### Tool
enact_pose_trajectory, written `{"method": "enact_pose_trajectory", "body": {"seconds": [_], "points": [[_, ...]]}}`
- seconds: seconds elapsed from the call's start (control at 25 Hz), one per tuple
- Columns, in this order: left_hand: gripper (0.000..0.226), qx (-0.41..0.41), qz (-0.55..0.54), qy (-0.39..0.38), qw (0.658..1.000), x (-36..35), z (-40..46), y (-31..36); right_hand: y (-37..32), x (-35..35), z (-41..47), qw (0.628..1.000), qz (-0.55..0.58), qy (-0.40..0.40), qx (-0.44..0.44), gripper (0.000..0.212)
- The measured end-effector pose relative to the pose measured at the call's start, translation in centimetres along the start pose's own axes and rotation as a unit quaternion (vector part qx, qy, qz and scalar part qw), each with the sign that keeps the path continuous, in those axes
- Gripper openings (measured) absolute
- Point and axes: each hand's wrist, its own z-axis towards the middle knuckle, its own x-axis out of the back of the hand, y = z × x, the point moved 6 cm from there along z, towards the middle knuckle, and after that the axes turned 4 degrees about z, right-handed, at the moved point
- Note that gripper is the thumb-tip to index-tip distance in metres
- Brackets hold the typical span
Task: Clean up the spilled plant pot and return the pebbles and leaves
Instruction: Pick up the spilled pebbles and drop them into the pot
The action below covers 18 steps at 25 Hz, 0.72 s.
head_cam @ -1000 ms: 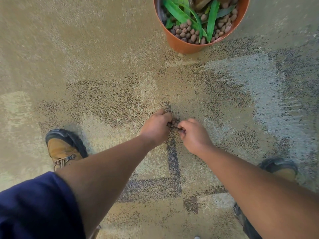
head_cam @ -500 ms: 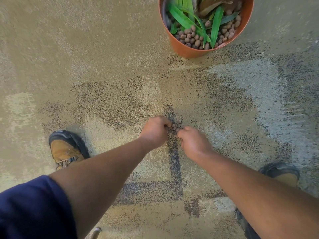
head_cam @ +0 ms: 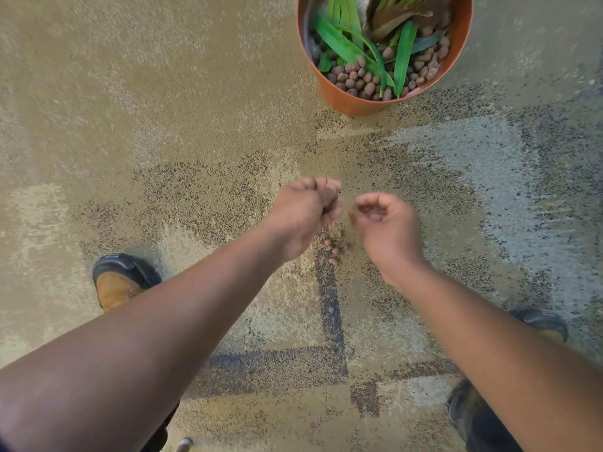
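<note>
Left of both hands, a tan leather boot with a black toe cap stands flat on the patterned beige-and-dark carpet, well apart from the left hand.

The left hand is raised above the carpet with its fingers curled inward into a loose clench. Whether it encloses any pebbles cannot be told (the palm side is turned away and the fingers are blurred).

Between the two wrists and just below the hands, a small cluster of round brown clay pebbles lies loose on the carpet, at the top of a dark stripe in the pattern. Neither hand touches this cluster.

The right hand is held just beside the left one, apart from it by a narrow gap. Its fingers are curled over a cupped palm, and a small brownish object shows inside the cup (probably a pebble, though blur prevents certainty).

Beyond the hands, further from the person and slightly towards the right hand's side, stands the round terracotta-orange plastic plant pot, upright on the carpet. It contains many more brown pebbles and long green strap-shaped leaves, with a dry brown leaf near its far side.

Right of the right forearm, a second dark-capped boot is partly visible.
</note>
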Motion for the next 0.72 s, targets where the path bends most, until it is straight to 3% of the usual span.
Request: {"method": "enact_pose_trajectory", "body": {"seconds": [0.28, 0.56, 0.72], "points": [[0.015, -0.156, -0.11, -0.014, 0.981, -3.2, -2.6, 11.3, -11.2, 5.0, 2.9, 0.964, 0.249, 0.043, 0.086, 0.019], [0.041, -0.177, -0.044, 0.064, 0.981, -3.6, -2.2, 14.8, -12.8, 4.5, 5.7, 0.931, 0.351, 0.096, 0.003, 0.017], [0.054, -0.185, -0.015, 0.058, 0.981, -3.2, -1.6, 15.0, -13.4, 4.3, 6.8, 0.94, 0.323, 0.113, 0.015, 0.013]]}}
